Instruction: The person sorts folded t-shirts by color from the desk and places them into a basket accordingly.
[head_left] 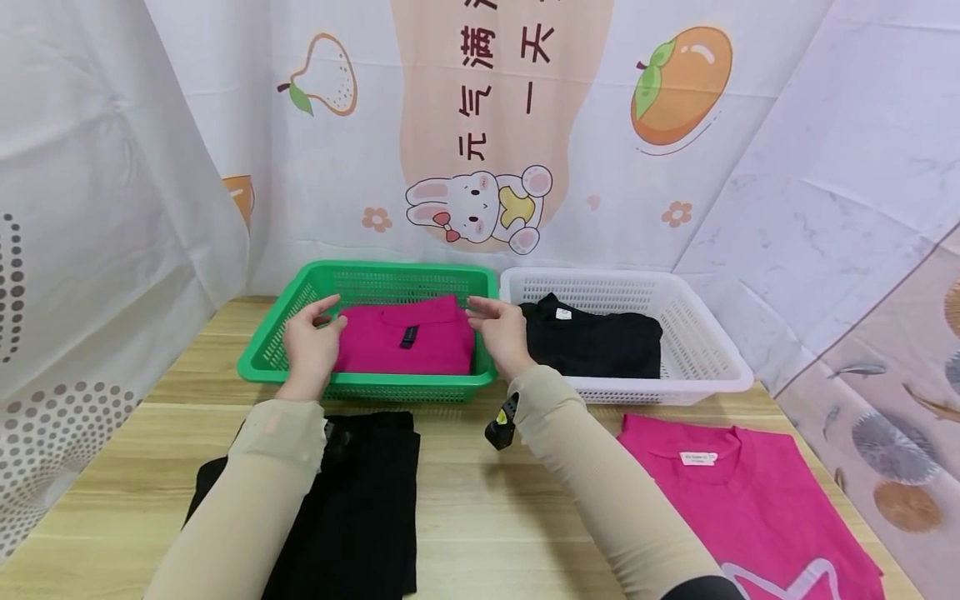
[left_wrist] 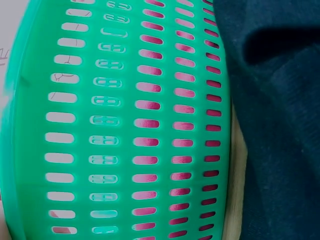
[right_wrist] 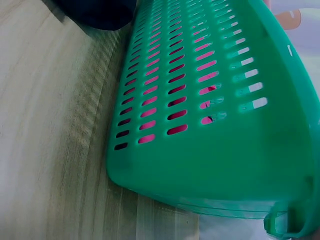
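A folded magenta shirt point(head_left: 405, 340) with a black neck label lies in the green basket point(head_left: 367, 385). My left hand point(head_left: 309, 343) is over the basket's left part, fingers loosely bent and thumb tip beside the shirt's left edge. Over the basket's right end, my right hand point(head_left: 504, 335) has its fingers extended toward the shirt's upper right corner. Neither hand grips anything. Pink cloth shows through the slots of the green basket wall point(left_wrist: 120, 130) in the left wrist view. In the right wrist view, the same basket point(right_wrist: 200, 160) shows its slotted outer side; the fingers are mostly hidden there.
To the right, a white basket point(head_left: 708, 385) holds a folded black garment point(head_left: 592, 340). Black folded clothing point(head_left: 367, 508) lies on the wooden table point(head_left: 495, 517) under my left forearm. A pink shirt point(head_left: 757, 492) lies at the right. Printed cloth point(head_left: 585, 208) hangs behind the baskets.
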